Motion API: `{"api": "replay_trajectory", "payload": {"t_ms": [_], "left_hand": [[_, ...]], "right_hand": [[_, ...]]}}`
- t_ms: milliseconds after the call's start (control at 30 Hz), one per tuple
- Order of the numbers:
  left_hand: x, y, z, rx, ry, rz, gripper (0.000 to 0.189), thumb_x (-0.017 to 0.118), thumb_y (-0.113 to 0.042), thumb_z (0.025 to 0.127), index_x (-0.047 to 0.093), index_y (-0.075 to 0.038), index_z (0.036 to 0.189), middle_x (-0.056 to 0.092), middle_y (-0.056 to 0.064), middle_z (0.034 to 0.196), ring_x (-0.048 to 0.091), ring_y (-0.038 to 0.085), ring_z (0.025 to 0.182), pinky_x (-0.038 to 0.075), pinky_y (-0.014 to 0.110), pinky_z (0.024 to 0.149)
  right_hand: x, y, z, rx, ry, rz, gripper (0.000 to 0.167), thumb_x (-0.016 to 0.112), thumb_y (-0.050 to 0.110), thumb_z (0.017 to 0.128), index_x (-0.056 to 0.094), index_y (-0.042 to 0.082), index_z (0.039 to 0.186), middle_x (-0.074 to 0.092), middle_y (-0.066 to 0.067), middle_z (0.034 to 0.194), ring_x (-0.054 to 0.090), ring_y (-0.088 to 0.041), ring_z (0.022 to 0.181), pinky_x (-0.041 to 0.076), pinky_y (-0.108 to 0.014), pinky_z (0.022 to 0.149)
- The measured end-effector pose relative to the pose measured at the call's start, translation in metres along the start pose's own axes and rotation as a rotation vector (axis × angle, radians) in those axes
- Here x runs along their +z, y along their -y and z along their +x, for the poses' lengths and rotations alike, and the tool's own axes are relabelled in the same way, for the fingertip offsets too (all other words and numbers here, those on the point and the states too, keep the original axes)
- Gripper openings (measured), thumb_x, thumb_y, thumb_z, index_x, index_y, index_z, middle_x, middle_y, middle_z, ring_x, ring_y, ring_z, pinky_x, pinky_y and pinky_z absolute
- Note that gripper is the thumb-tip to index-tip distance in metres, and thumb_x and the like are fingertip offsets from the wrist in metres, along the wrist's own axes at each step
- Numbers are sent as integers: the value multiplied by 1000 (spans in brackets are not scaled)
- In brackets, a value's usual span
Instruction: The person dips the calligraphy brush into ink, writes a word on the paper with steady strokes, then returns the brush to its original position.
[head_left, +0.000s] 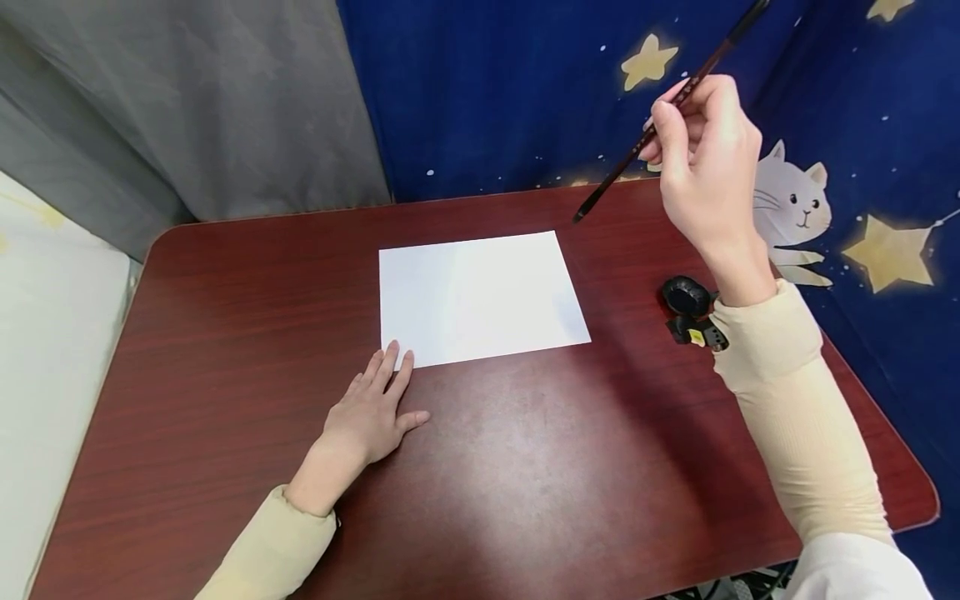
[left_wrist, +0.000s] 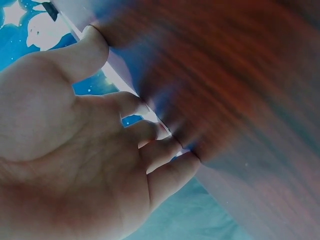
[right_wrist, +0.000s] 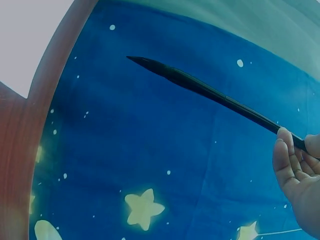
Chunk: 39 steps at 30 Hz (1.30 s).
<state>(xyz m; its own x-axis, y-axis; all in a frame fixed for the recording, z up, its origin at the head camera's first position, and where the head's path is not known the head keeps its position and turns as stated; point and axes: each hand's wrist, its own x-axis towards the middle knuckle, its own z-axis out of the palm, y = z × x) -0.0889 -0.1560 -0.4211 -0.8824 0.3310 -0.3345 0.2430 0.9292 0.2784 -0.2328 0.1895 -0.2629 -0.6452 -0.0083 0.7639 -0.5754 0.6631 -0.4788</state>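
Observation:
A blank white sheet of paper (head_left: 480,296) lies on the dark red table. My left hand (head_left: 371,417) rests with straight, slightly spread fingers, its fingertips over the sheet's near left corner; the left wrist view shows the palm side of that hand (left_wrist: 100,130). Up in the air at the right, my right hand (head_left: 712,158) pinches a slender dark writing brush (head_left: 626,158) between thumb and fingers. The brush slants, its lower end apart from the table and paper. In the right wrist view, the brush's pointed dark bristles (right_wrist: 150,65) stick out clear of the right hand (right_wrist: 300,175).
A round black item (head_left: 686,296) and a small black piece with a yellow label (head_left: 696,336) lie on the table (head_left: 225,333) by the right forearm. A blue starry curtain (head_left: 495,92) and a grey curtain (head_left: 225,100) hang behind the table. Cables show below the near right edge.

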Motion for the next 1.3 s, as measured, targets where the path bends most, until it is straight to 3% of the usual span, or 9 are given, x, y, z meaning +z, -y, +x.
{"api": "replay_trajectory", "payload": {"t_ms": [600,800,1067,1300], "left_hand": [[3,4,5,0,0,-1,78,54,-41,104,18,-2,161,6,21,167,9,39,153,21,56,120],[3,5,6,-6,-2,-8,78,55,-40,104,18,-2,161,6,21,167,9,39,153,21,56,120],[4,5,6,-7,2,-26,78,55,-40,104,18,-3,161,6,20,168,9,39,153,21,56,120],[3,6,8,-9,-2,-13,78,55,-40,104,18,-3,161,6,20,167,10,39,153,22,56,120]], "right_hand": [[26,24,10,-66,24,75,18,57,13,104,59,-4,109,66,-10,94,60,4,69,53,-12,71],[38,33,13,-129,40,109,19,55,12,105,59,-6,108,67,-12,94,59,1,69,53,-13,71],[50,38,14,-284,100,112,28,48,16,108,55,-11,110,65,-20,96,64,-12,71,53,-15,71],[65,46,17,-321,143,123,33,45,19,109,53,-13,111,63,-23,95,65,-18,72,52,-16,71]]}}
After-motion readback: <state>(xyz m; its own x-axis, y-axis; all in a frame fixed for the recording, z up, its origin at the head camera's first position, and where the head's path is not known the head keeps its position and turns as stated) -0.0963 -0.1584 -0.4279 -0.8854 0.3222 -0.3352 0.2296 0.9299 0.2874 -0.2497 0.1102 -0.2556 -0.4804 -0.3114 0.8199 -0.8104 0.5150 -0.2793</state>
